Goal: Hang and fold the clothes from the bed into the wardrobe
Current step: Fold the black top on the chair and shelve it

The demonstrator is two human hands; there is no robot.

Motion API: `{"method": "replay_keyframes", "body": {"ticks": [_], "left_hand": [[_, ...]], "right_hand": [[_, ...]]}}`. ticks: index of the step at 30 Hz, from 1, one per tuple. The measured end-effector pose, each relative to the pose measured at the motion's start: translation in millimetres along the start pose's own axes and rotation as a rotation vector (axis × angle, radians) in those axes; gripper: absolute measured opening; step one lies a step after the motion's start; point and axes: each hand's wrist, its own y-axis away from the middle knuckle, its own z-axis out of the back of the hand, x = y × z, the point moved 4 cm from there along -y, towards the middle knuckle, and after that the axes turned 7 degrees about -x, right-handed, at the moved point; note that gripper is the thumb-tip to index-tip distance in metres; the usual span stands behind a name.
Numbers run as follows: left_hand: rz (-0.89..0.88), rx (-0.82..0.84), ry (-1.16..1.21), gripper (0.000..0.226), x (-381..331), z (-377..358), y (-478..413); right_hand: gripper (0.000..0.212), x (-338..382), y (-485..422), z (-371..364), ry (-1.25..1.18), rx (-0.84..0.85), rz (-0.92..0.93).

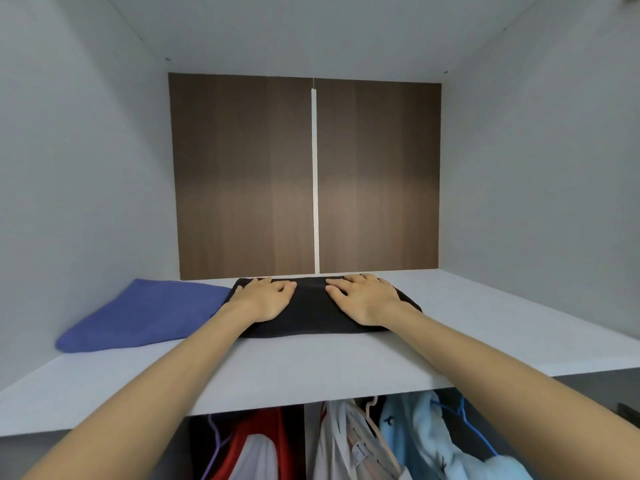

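Note:
A folded black garment [311,315] lies on the white upper wardrobe shelf [485,327], near the back. My left hand [265,299] rests flat on its left half, fingers spread. On the right half, my right hand [363,297] presses down the same way, palm down. Neither hand grips the cloth. A folded blue garment [145,315] lies just left of the black one, touching its edge.
The shelf has a brown wooden back panel [242,174] and white side walls. Below the shelf hang clothes on hangers: a red and white garment [256,445], a white one [349,445] and a light blue one [426,441].

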Motion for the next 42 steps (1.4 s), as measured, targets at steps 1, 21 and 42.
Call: {"method": "replay_keyframes", "body": {"ticks": [1,21,42], "left_hand": [[0.003,-0.024,0.008,0.053,-0.7,2.0,3.1],[-0.206,-0.654,0.145,0.048,-96.7,56.1,227.6],[-0.365,-0.423,0.309,0.048,-163.1,16.8,453.9]], "right_hand": [[0.051,0.5,2.0,2.2,-0.008,0.010,-0.003],[0.038,-17.8,211.8,101.1,-0.186,-0.431,0.112],[0.035,-17.8,490.9,116.2,-0.102,-0.315,-0.121]]}}
